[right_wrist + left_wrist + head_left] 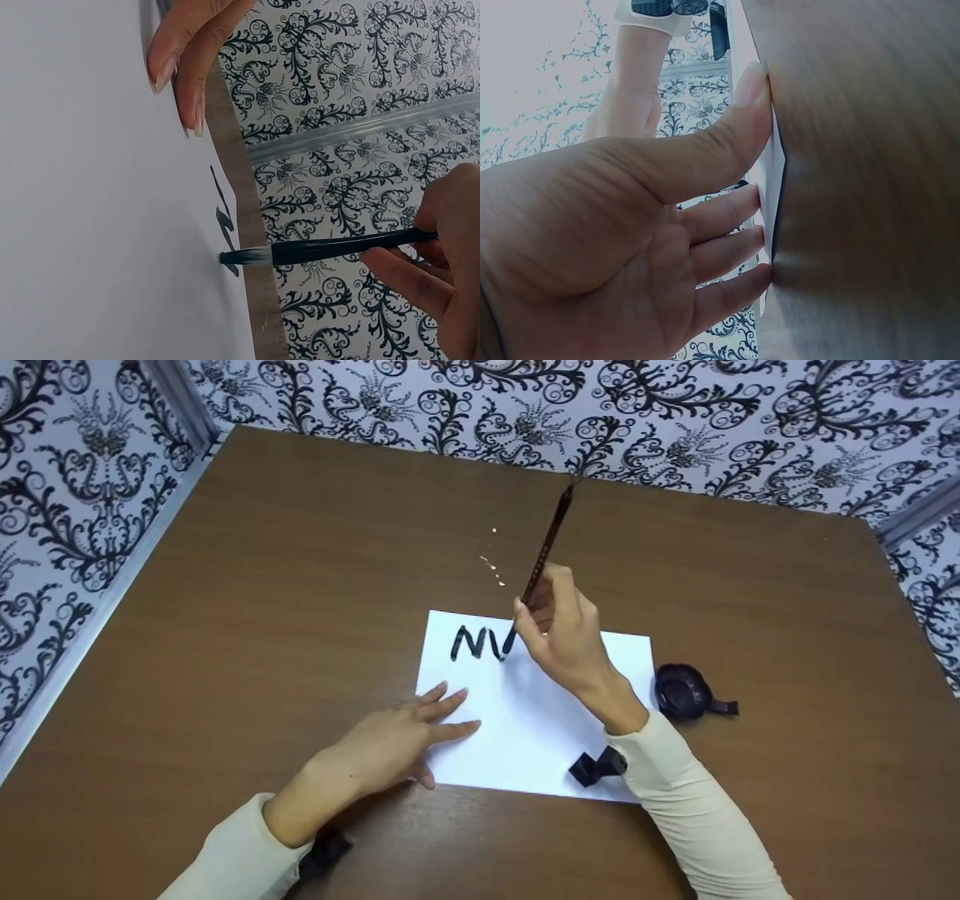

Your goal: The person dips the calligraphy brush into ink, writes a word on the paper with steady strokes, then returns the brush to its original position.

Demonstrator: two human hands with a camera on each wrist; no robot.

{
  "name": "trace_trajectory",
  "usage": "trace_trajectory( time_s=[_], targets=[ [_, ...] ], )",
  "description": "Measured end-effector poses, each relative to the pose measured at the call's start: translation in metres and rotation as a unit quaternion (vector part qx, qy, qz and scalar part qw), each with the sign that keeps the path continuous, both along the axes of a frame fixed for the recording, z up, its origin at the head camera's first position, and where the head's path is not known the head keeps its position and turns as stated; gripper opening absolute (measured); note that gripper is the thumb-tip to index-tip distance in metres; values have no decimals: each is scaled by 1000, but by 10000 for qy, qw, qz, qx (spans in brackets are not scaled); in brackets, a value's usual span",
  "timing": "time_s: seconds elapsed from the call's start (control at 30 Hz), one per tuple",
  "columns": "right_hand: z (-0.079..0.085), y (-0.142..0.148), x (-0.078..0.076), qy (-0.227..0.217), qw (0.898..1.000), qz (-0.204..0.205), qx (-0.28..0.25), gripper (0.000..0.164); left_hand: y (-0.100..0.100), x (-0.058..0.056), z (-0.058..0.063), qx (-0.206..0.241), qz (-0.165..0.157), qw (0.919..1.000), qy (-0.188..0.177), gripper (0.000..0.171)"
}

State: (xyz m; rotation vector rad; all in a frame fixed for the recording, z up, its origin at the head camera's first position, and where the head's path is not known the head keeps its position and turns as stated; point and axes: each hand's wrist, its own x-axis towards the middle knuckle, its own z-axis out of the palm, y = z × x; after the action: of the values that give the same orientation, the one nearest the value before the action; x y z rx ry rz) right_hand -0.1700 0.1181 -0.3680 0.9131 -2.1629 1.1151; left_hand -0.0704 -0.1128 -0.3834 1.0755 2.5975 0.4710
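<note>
My right hand pinches a dark paintbrush, its handle leaning up and away. The bristles touch a white sheet of paper, their tip black with paint. Black strokes near the sheet's top left form an N, and beside it a slanting stroke ends at the brush tip. My left hand rests with fingers spread on the sheet's left edge. In the left wrist view its thumb and fingertips press along the paper's edge.
A small black dish with a short handle stands just right of the paper. Pale flecks mark the brown table beyond the sheet. Black wrist cameras sit by both sleeves. Patterned wall panels border the table.
</note>
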Motion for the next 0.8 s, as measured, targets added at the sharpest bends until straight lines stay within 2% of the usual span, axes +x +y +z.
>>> trace_trajectory(
  time_s=[0.37, 0.57, 0.8],
  targets=[
    [0, -7, 1, -56, 9997, 107, 208, 30, -5, 5, -1, 187, 216, 9995, -117, 74],
    [0, 0, 2, -67, 9997, -24, 213, 30, 0, 3, -2, 176, 137, 9997, -111, 75],
    [0, 5, 0, 75, 9999, -59, 67, 29, 2, 0, -1, 160, -42, 9996, 211, 78]
  ],
)
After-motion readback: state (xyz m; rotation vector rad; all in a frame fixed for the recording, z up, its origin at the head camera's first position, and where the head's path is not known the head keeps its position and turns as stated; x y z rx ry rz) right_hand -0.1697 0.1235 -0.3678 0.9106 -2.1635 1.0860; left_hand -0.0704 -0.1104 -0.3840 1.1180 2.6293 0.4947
